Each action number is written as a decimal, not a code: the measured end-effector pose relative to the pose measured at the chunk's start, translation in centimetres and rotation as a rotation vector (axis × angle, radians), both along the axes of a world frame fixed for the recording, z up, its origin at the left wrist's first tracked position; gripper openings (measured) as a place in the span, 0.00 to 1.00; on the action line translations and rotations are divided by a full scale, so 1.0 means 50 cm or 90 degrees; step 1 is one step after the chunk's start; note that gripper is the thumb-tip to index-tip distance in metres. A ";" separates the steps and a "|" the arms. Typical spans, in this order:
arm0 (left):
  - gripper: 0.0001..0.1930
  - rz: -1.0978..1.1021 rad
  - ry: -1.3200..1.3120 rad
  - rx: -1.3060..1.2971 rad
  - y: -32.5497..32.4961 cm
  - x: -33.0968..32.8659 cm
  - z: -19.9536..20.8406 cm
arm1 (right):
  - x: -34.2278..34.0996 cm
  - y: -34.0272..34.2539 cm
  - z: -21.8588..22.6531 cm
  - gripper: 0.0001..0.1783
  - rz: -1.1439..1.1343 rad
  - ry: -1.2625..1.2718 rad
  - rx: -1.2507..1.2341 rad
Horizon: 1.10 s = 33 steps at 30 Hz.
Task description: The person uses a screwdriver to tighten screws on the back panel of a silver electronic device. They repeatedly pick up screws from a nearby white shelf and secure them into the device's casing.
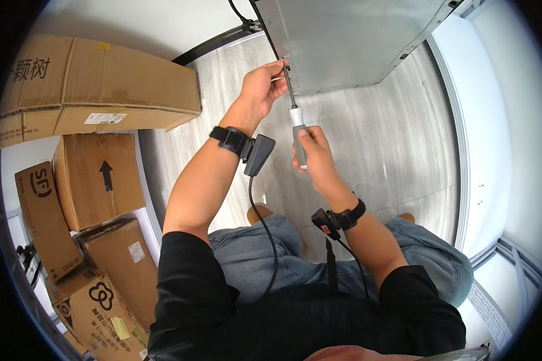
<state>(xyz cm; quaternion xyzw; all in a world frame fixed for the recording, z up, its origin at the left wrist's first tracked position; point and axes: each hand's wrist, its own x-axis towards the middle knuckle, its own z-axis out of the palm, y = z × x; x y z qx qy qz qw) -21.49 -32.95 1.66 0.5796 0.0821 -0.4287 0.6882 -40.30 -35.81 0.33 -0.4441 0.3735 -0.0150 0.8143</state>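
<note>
My right hand [315, 153] is wrapped round the grey and white handle of a screwdriver [299, 136]. Its long metal shaft points away from me, up to the left edge of a large grey metal panel [349, 42]. At that edge, near the screwdriver's tip, my left hand [265, 88] has its thumb and forefinger pinched together. What lies between those fingertips is too small to make out. The other left fingers curl loosely beside the shaft. A black device is strapped to each of my wrists.
Cardboard boxes [132, 90] are stacked along the left side. A black cable with a plug [250, 26] hangs by the panel's upper left corner. Pale wood-look flooring [391, 150] lies beneath me, and a white wall [479, 120] stands at the right. Thin cables run from both wrist devices.
</note>
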 end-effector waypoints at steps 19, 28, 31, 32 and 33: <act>0.09 0.049 -0.042 0.015 -0.009 0.005 -0.013 | 0.003 -0.005 0.024 0.15 0.005 -0.029 0.076; 0.09 0.035 -0.087 0.050 -0.015 -0.005 0.001 | 0.004 0.003 0.026 0.23 -0.061 -0.026 0.114; 0.08 0.047 -0.086 0.039 -0.013 -0.005 0.000 | 0.004 0.005 0.026 0.23 -0.081 -0.005 0.138; 0.08 0.052 -0.085 0.030 -0.012 -0.006 -0.001 | 0.003 0.005 0.027 0.22 -0.085 0.001 0.155; 0.08 0.049 -0.087 0.030 -0.010 -0.007 -0.002 | 0.001 0.005 0.028 0.21 -0.081 -0.002 0.166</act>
